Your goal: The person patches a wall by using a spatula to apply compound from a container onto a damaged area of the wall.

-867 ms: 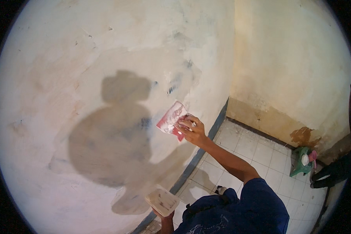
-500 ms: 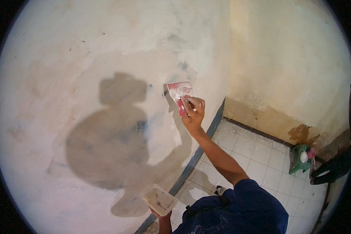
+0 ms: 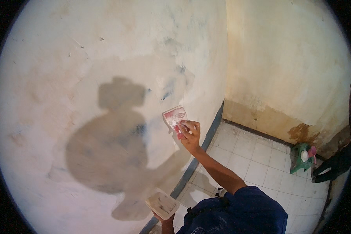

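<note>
Red scraper | right hand: fingers gripping it | left hand: fingers holding tub | best: even pressure along wall

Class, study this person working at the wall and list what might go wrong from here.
1. The right hand holds a red spreader smeared with white material; some might drip onto the floor tiles.
2. Only the left hand supports the shallow container, so a slip could drop it.
3. The large shadow on the wall may make the dark blue marks harder to judge.
</note>
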Action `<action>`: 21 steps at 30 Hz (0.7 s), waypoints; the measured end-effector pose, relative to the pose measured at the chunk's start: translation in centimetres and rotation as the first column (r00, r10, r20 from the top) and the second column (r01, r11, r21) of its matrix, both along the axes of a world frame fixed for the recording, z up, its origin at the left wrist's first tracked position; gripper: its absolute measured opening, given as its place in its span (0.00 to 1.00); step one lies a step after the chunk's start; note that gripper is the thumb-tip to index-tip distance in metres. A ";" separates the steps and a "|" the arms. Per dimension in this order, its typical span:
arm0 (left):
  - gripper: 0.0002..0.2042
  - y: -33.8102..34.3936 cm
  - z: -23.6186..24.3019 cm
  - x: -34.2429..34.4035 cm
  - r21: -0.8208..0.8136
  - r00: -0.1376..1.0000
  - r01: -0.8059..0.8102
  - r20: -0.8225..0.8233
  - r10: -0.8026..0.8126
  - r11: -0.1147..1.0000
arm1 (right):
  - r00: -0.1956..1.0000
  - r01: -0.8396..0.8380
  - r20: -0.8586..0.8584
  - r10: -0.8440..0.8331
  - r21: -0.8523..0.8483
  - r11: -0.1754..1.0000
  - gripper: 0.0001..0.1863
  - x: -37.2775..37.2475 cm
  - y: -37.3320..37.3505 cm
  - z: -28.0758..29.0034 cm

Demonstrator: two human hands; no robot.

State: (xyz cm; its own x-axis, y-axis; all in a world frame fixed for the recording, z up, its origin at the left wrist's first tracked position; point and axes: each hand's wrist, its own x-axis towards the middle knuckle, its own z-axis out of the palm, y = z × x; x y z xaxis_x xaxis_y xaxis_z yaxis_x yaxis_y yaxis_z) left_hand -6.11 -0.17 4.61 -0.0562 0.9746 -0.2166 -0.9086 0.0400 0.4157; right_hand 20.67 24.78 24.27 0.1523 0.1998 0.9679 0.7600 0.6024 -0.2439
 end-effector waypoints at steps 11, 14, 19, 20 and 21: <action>0.33 0.9 -3.5 -0.9 0.093 0.997 0.047 0.050 -0.052 0.995 | 0.995 0.007 0.103 -0.012 0.049 0.999 0.31 2.2 2.7 8.6; 0.29 0.8 -1.9 0.0 0.005 0.996 -0.001 0.090 0.001 1.000 | 0.994 -0.034 0.108 0.030 0.036 0.999 0.30 2.0 1.3 4.1; 0.29 0.1 -2.9 -0.8 -0.018 0.999 0.029 0.017 -0.029 0.999 | 1.000 -0.020 0.013 0.020 0.024 1.000 0.29 2.4 0.8 2.0; 0.29 -0.1 -3.2 -1.1 -0.018 1.000 0.027 0.016 -0.027 0.999 | 0.999 0.009 -0.042 -0.008 0.031 0.999 0.30 2.0 1.2 2.7; 0.29 0.1 -3.6 -1.4 -0.011 1.000 0.014 0.008 -0.014 1.000 | 0.995 0.042 -0.096 -0.038 0.036 0.998 0.30 1.6 1.7 3.6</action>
